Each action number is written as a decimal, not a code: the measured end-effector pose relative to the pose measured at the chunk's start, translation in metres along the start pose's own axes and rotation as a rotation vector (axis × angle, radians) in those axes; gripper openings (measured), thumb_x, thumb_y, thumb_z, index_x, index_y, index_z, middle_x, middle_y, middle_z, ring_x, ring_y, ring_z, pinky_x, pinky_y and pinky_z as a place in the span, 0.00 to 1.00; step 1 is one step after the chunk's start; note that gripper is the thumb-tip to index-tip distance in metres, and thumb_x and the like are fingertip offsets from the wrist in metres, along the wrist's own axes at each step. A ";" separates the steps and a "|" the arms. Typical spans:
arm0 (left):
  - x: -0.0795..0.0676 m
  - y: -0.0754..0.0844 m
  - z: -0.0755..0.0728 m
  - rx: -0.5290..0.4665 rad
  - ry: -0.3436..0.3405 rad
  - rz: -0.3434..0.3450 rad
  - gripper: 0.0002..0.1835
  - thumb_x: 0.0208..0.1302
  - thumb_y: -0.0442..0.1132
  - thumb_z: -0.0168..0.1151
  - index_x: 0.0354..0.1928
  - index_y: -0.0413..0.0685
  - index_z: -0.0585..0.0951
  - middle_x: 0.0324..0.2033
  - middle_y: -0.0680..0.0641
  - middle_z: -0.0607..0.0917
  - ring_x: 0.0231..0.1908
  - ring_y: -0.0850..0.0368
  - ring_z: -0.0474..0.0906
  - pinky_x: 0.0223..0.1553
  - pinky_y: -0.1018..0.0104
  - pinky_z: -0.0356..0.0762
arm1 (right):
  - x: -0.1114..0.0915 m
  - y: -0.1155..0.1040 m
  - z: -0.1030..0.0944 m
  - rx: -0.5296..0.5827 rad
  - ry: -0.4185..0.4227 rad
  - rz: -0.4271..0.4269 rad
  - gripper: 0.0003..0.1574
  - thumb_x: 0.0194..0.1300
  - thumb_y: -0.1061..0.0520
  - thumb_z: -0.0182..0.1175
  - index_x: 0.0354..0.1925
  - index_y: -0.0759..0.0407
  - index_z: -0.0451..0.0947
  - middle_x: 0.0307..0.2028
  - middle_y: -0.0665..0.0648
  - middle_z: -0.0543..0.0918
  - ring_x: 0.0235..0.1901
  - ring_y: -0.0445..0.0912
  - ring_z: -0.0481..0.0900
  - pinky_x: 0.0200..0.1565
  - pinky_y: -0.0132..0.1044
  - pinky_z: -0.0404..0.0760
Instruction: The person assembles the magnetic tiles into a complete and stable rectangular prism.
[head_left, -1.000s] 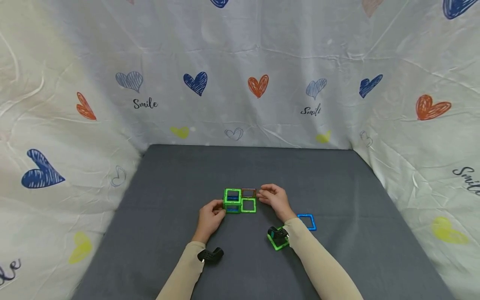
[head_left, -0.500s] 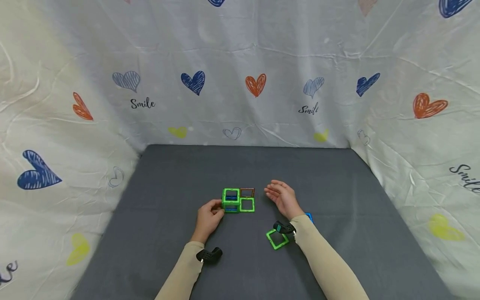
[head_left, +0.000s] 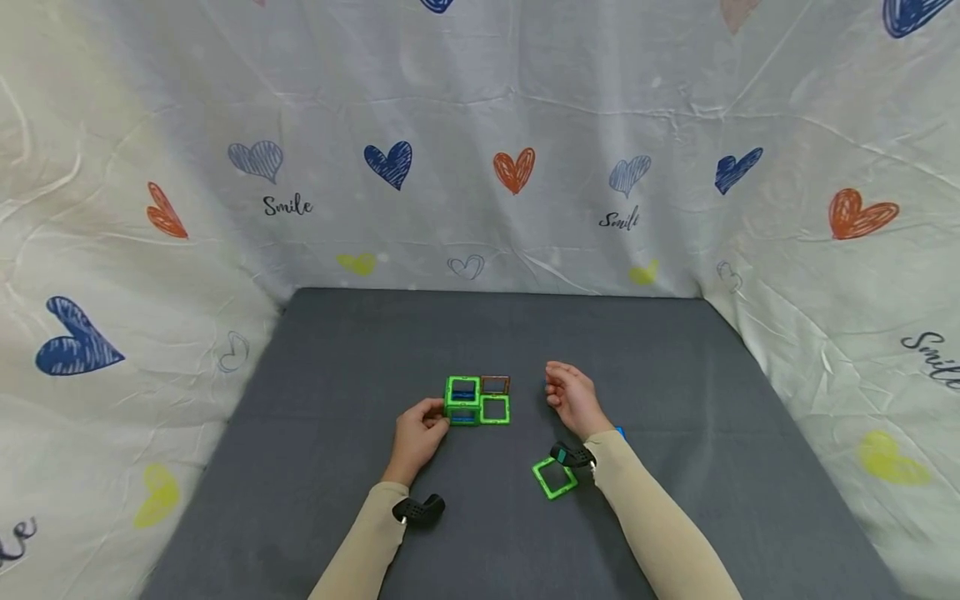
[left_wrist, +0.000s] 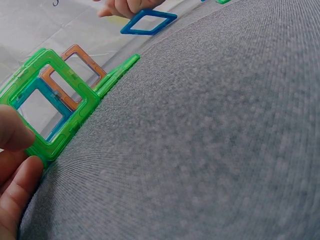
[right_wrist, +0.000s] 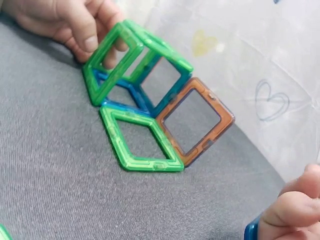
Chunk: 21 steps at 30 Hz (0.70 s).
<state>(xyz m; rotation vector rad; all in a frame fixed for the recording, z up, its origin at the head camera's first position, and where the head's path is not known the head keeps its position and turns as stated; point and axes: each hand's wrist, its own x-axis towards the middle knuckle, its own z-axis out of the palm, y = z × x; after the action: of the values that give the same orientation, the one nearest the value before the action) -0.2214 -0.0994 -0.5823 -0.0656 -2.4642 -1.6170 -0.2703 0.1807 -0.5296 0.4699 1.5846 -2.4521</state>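
Note:
A small cube of magnetic tiles [head_left: 462, 401] stands on the cloth, with green frames on the outside and blue ones within. My left hand [head_left: 417, 432] pinches its left side, as the right wrist view also shows. Joined to the cube are a flat green tile [right_wrist: 142, 142] and an upright orange-brown tile [right_wrist: 196, 121]. My right hand [head_left: 576, 402] is to the right of these, apart from them, with its fingers curled. In the left wrist view those fingers grip a blue magnetic tile [left_wrist: 149, 22]. The head view hides that tile behind the hand.
A loose green tile [head_left: 555, 478] lies near my right wrist. Another blue tile [head_left: 621, 432] is mostly covered by the right sleeve. Dark grey cloth [head_left: 360, 342] covers the table, and a white curtain with hearts [head_left: 450, 100] surrounds its back and sides.
My right hand has drawn away to the right from the joined tiles, and its fingers have curled in. The left hand and the cube stay in place.

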 end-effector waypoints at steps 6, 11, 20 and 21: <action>0.000 0.000 -0.001 0.002 -0.006 -0.005 0.14 0.60 0.29 0.67 0.48 0.42 0.88 0.38 0.42 0.90 0.36 0.57 0.84 0.37 0.71 0.81 | 0.001 0.001 -0.002 0.013 0.029 0.007 0.03 0.76 0.61 0.54 0.46 0.54 0.71 0.25 0.46 0.69 0.17 0.35 0.60 0.17 0.25 0.57; 0.000 -0.001 -0.002 -0.001 0.004 -0.004 0.13 0.59 0.29 0.67 0.47 0.42 0.88 0.37 0.43 0.90 0.34 0.57 0.83 0.36 0.71 0.80 | 0.001 0.001 -0.004 -0.242 0.048 -0.046 0.16 0.75 0.59 0.55 0.57 0.65 0.72 0.27 0.47 0.73 0.19 0.36 0.65 0.20 0.26 0.61; -0.001 0.001 -0.001 0.000 -0.004 -0.012 0.13 0.59 0.29 0.67 0.47 0.42 0.88 0.37 0.42 0.90 0.35 0.57 0.84 0.37 0.70 0.81 | -0.009 -0.002 -0.017 -1.162 0.078 -0.316 0.23 0.69 0.56 0.63 0.60 0.61 0.79 0.50 0.65 0.84 0.44 0.54 0.83 0.45 0.48 0.83; 0.000 0.001 -0.001 0.000 -0.005 -0.016 0.13 0.60 0.29 0.67 0.48 0.42 0.88 0.38 0.42 0.90 0.35 0.56 0.84 0.37 0.70 0.81 | -0.010 -0.002 -0.019 -1.222 0.065 -0.335 0.24 0.68 0.56 0.62 0.60 0.61 0.79 0.52 0.66 0.83 0.45 0.55 0.82 0.46 0.50 0.82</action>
<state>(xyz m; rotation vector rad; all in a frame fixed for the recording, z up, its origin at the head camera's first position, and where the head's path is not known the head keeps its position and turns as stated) -0.2206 -0.1003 -0.5808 -0.0505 -2.4747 -1.6255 -0.2586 0.1988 -0.5319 0.0505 2.8826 -1.1483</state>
